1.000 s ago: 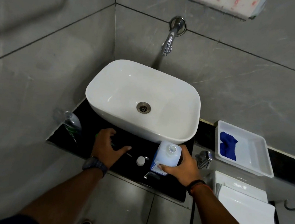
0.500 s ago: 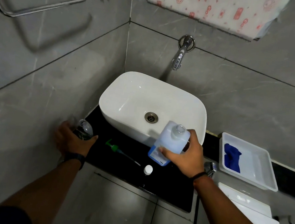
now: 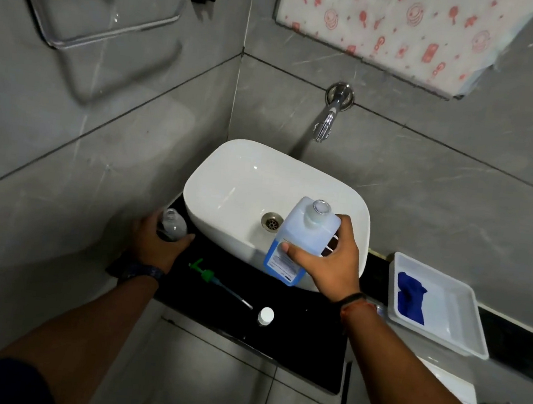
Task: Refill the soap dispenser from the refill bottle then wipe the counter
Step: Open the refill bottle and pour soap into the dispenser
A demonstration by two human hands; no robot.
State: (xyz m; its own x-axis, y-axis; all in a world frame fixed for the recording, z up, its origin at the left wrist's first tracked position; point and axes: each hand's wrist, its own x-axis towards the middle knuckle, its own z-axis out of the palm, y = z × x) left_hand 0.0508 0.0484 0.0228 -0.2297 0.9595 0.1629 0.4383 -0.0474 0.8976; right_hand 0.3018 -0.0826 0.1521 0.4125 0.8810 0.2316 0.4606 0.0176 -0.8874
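My right hand (image 3: 331, 262) grips the pale refill bottle (image 3: 304, 236), uncapped, with a blue label, held up over the front edge of the white basin (image 3: 236, 191). My left hand (image 3: 157, 242) is closed around the clear soap dispenser bottle (image 3: 173, 224), which stands open-topped at the left end of the black counter (image 3: 296, 338). The green pump head with its tube (image 3: 213, 279) lies flat on the counter between my hands. A small white cap (image 3: 266, 315) sits just right of the tube's tip. A blue cloth (image 3: 410, 296) lies in a white tray (image 3: 453, 326) at the right.
A chrome tap (image 3: 327, 122) juts from the grey tiled wall above the basin. A metal towel rail (image 3: 89, 25) hangs on the left wall. A patterned sheet (image 3: 394, 27) covers the wall at the top. A white toilet tank (image 3: 456, 389) sits below the tray.
My right hand lifted the refill bottle off the counter up over the basin's front. My left hand moved from the pump to the dispenser bottle and closed on it. The camera tilted upward.
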